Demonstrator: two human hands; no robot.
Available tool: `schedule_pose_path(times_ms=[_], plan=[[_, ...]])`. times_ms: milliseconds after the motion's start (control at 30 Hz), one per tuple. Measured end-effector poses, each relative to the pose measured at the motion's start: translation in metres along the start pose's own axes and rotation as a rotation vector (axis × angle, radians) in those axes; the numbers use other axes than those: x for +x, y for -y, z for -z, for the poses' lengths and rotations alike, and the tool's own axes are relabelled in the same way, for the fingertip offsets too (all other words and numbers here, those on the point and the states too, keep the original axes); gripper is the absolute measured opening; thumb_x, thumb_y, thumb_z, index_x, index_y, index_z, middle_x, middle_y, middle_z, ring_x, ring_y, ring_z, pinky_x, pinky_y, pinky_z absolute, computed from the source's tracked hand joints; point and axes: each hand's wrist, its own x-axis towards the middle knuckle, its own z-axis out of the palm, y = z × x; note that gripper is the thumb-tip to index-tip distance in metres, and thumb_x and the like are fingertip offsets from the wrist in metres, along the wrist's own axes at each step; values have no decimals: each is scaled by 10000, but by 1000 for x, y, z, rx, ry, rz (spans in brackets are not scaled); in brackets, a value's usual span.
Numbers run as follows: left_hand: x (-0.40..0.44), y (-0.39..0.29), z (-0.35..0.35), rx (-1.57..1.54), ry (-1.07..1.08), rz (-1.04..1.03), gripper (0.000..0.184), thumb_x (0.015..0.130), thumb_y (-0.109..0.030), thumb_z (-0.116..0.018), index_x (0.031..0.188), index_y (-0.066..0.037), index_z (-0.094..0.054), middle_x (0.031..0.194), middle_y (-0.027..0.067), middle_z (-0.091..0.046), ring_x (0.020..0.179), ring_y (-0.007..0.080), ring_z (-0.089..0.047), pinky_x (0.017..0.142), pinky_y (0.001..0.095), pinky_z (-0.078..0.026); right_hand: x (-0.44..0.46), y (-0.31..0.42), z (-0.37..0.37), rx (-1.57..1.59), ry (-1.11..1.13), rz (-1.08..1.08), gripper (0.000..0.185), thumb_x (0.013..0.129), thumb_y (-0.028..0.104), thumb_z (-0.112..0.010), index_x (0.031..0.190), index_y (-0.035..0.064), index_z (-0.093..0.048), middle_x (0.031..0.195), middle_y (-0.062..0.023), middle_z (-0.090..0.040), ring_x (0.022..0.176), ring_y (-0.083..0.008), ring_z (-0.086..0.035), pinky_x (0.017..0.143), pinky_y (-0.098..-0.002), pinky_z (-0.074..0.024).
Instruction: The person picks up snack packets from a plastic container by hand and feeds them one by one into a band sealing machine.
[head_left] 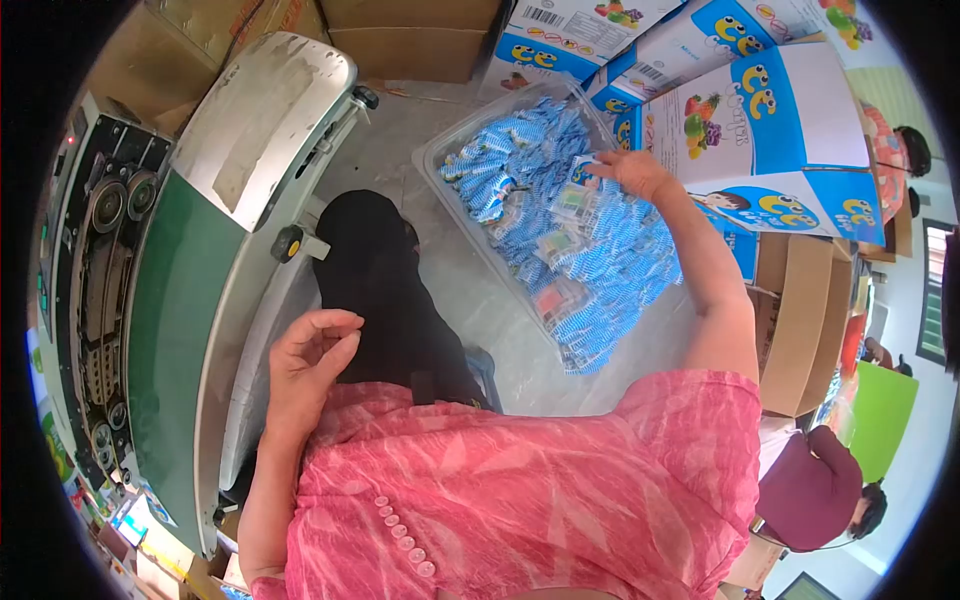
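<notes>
Clear plastic bin of blue-striped packets, right hand at the far half

Item: clear plastic bin (497,260), its long axis running from far left to near right, heaped with small packets in blue-and-white striped wrapping.

Packet at the fingertips (583,172): blue print on its upper end, lying on the heap toward the bin's far-right corner; its long axis appears to run from the far edge toward the near end, though neighbours overlap it.

Right hand (635,173): reaching in over the bin's right edge, fingers pointing left and bent down onto that packet. The packet lies just beyond the fingertips and partly beneath them; whether it is pinched or only touched cannot be told.

Left hand (315,355): held above the lap beside black trousers (375,290), fingers curled, thumb and forefinger slightly apart, nothing visible between them.

Other packets: a clear-windowed packet with green contents (562,242) near the middle; another with reddish contents (558,299) by the near end.

Markings: white-and-blue cartons (790,110) beyond the bin's right edge, with large "CC" lettering, cartoon eyes and pictured fruit; smaller script unclear. Barcode on the far carton (543,16).

Left side: green-and-metal machine (165,330) with a black knob (287,243).
</notes>
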Motion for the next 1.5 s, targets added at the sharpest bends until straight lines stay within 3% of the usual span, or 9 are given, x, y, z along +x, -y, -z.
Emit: schedule_pose_path(times_ms=[233, 400, 567, 733, 967, 1067, 1167, 1300, 1500], plan=[[4, 2, -4, 19, 4, 29, 193, 847, 16, -608, 1034, -28, -613, 994, 51, -645, 928, 135, -599, 862, 268, -458, 2, -32, 16, 151, -99, -25, 570, 656, -124, -537, 1143, 155, -630, 1086, -86, -644, 939, -298, -634, 784, -384, -516], [7, -6, -8, 32, 27, 37, 200, 833, 12, -636, 1025, -44, -631, 1002, 15, -628, 908, 88, -568, 774, 218, -445, -10, -42, 46, 444, -380, -76, 522, 637, -148, -529, 1084, 85, -663, 1000, -128, -676, 913, -266, -654, 779, -328, -510], [29, -29, -28, 687, 71, -622, 539, 696, -161, -782, 1178, -34, -574, 1156, 123, -599, 1155, 310, -527, 929, 366, -441, -7, 11, 131, 777, -415, 3, 482, 650, -175, -510, 1048, 45, -670, 940, -134, -689, 863, -190, -665, 784, -292, -497], [47, -60, -64, 855, -151, -823, 840, 577, -242, -849, 1288, -10, -465, 1307, 182, -482, 1287, 323, -400, 1033, 426, -352, 6, 133, 247, 799, -212, 255, 349, 710, -95, -584, 1023, 32, -672, 872, -96, -702, 799, -114, -643, 745, -272, -495], [17, -66, -24, 188, -107, -558, 648, 613, -99, -828, 1181, -1, -533, 1068, 124, -640, 992, 243, -620, 870, 342, -497, 14, 222, 335, 944, -129, 487, 290, 691, 48, -659, 975, -10, -673, 769, -104, -676, 750, -164, -643, 668, -319, -493], [0, -65, 2, -437, -29, -484, 493, 658, 15, -782, 1104, -16, -576, 964, 61, -669, 855, 147, -642, 775, 289, -530, 12, 232, 345, 1743, -239, 299, 223, 738, 21, -626, 953, -20, -667, 848, -56, -683, 778, -122, -629, 741, -239, -485], [-12, -64, 23, -525, -105, -538, 443, 674, 57, -756, 1078, -21, -591, 975, 56, -665, 856, 136, -641, 768, 288, -534, 27, 264, 319, 1665, -498, 453, 186, 816, 81, -642, 978, -4, -672, 898, -52, -676, 788, -106, -629, 709, -235, -509], [-27, -58, 44, -606, -192, -598, 417, 679, 72, -749, 1057, -25, -601, 972, 54, -666, 847, 131, -642, 752, 284, -538, 42, 303, 299, 1444, -508, 473, 213, 866, 146, -641, 1018, -1, -669, 912, -42, -672, 797, -103, -636, 642, -246, -546], [-42, -47, 75, -624, -301, -624, 406, 678, 75, -749, 1046, -19, -604, 955, 53, -669, 834, 130, -643, 728, 276, -541, 57, 356, 308, 1759, -581, 353, 224, 888, 151, -621, 1049, 2, -663, 879, -48, -676, 750, -112, -641, 577, -270, -561]])
